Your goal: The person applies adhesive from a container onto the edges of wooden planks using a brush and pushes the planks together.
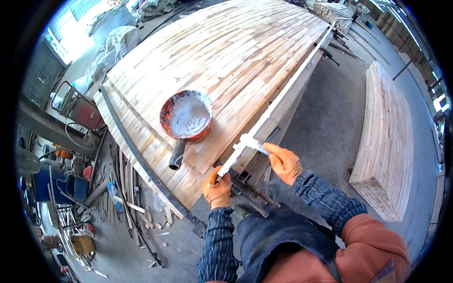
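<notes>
Dark apron (288,231) looming at bottom centre, I'm gripping the white-coated strip (278,101) mid-frame by its near end, left hand (217,191) seemingly steadying it while the right hand (284,164), clasping a brush (251,142), is spreading.

The left hand (217,189) and the right hand (284,163) are showing orange gloves. The sleeves (325,198) are carrying thin pale stripes on dark blue-grey, while the sweater (373,240) is showing salmon-orange and the apron (278,228) dark navy. The tub (200,137) is displaying orange-red smeared with black and white around whitish paste (188,115). White is also coating the handheld tool (252,143) and the long strip (279,97). The wooden panel (226,61) is mixing cream, tan and brown in a striped patchwork.
</notes>
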Demonstrator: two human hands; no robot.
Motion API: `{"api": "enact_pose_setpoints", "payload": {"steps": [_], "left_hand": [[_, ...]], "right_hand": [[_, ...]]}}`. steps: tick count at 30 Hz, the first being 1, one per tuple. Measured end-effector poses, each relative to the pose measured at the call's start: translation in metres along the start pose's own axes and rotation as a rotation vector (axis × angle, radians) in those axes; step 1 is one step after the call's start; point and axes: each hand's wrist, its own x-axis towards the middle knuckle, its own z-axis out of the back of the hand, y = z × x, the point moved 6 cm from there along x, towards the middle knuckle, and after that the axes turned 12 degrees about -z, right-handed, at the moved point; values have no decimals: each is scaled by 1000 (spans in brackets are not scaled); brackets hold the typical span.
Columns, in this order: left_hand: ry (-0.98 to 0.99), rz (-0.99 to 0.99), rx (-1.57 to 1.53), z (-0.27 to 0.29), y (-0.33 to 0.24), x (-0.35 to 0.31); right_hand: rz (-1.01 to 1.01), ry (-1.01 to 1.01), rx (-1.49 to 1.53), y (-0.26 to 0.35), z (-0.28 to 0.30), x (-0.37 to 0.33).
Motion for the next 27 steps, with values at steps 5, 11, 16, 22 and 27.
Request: {"api": "enact_pose_setpoints", "payload": {"steps": [5,11,16,22,27], "left_hand": [[62,39,8,-6,-7,0],[34,-32,35,-3,-7,-1],[23,-101,185,-4,-31,1],[-62,-70,158,-9,-29,-9],[-122,-5,2,-12,-24,-16]], "right_hand": [[-53,-132,-3,-49,18,14],[-154,-259,61,-79,82,59],[-323,-160,125,-113,110,118],[-126,-128,-338,-163,119,169],[95,-108,-379,-188,135,198]]}}
